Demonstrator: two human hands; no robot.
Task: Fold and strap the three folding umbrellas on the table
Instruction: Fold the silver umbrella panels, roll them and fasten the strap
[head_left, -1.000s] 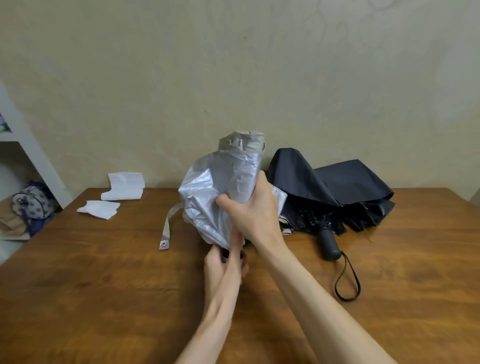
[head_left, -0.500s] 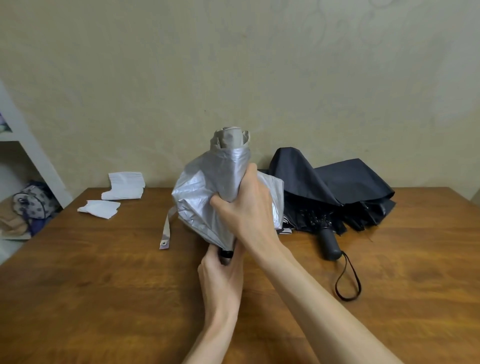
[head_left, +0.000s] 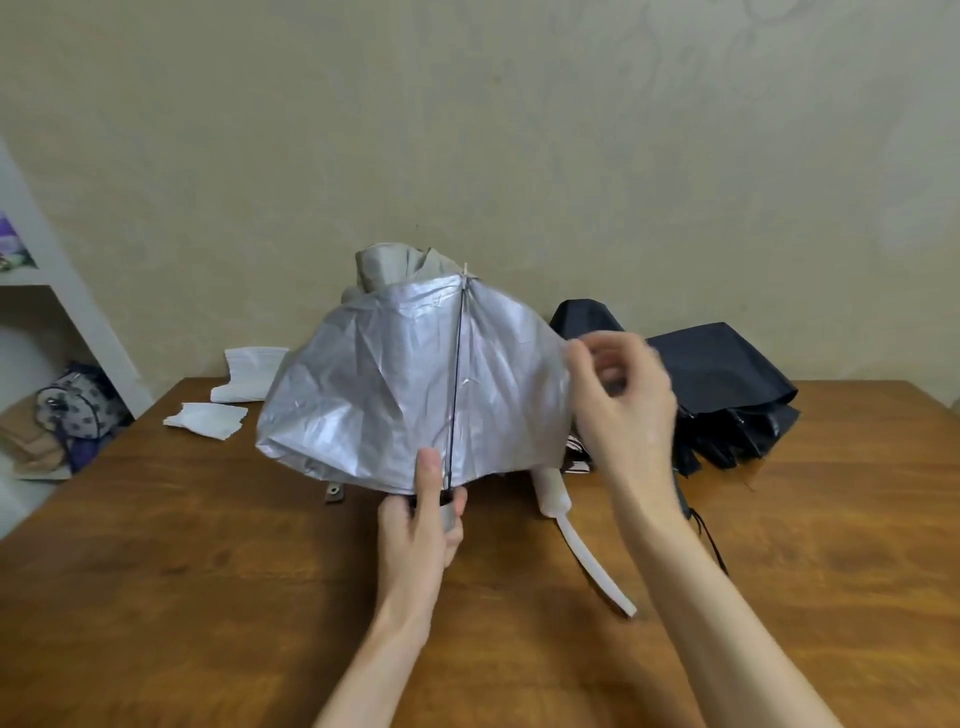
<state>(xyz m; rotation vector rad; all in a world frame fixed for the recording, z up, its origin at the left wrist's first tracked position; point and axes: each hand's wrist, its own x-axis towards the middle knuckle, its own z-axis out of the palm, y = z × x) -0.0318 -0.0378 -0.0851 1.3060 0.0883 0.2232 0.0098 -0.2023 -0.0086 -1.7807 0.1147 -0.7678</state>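
Observation:
A silver folding umbrella stands upright over the wooden table, its canopy loosely spread and one dark rib showing down the front. My left hand grips its handle from below. My right hand, blurred by motion, pinches the canopy's right edge with curled fingers. The umbrella's strap tab hangs below the canopy on the left. A black umbrella lies loosely collapsed at the back right. A white handle with a white strap pokes out from behind the silver canopy; the rest of that umbrella is hidden.
Two white folded papers lie at the table's back left. A white shelf unit stands left of the table, with a patterned bag at its foot. A beige wall runs right behind the table.
The silver canopy, bunched under my right hand before, has spread out wide. My right hand let go of the bundle and moved right to the canopy's edge. The white handle has come into view.

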